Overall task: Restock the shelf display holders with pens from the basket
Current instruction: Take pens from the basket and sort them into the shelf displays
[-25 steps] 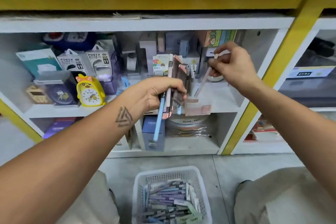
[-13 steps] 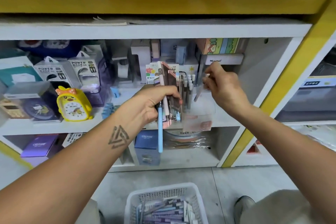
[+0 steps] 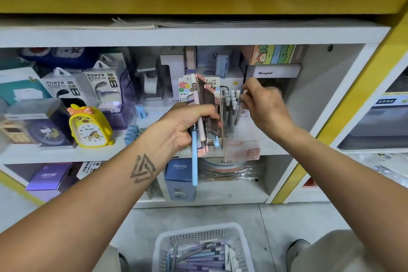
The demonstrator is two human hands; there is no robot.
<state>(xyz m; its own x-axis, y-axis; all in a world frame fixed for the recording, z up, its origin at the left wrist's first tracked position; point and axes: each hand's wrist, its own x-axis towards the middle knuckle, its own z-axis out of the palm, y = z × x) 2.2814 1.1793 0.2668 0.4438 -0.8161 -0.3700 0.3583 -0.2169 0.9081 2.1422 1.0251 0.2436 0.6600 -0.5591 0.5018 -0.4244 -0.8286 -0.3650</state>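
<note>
My left hand (image 3: 187, 125) grips a bundle of pens and flat pink packs (image 3: 204, 104) in front of the middle shelf; a light blue pen (image 3: 194, 159) hangs down from the fist. My right hand (image 3: 263, 106) pinches the white top of one pen (image 3: 245, 92) over a clear display holder (image 3: 241, 141) on the shelf edge. Several grey pens with white caps (image 3: 230, 106) stand upright in that holder. On the floor below sits a white mesh basket (image 3: 163, 249) holding several purple and blue pens (image 3: 198, 256).
The shelf (image 3: 176, 35) carries a yellow duck alarm clock (image 3: 89, 127), power bank boxes (image 3: 101, 86) and a Henghua box (image 3: 273, 72). A blue Cruhre box (image 3: 180, 180) stands on the lower shelf. Yellow uprights (image 3: 344, 104) frame the unit. My knee (image 3: 344, 252) is at bottom right.
My right hand has moved left and down to the holder, bringing its pen upright among the standing pens. The view has closed in on the shelf. My left hand keeps its bundle.
</note>
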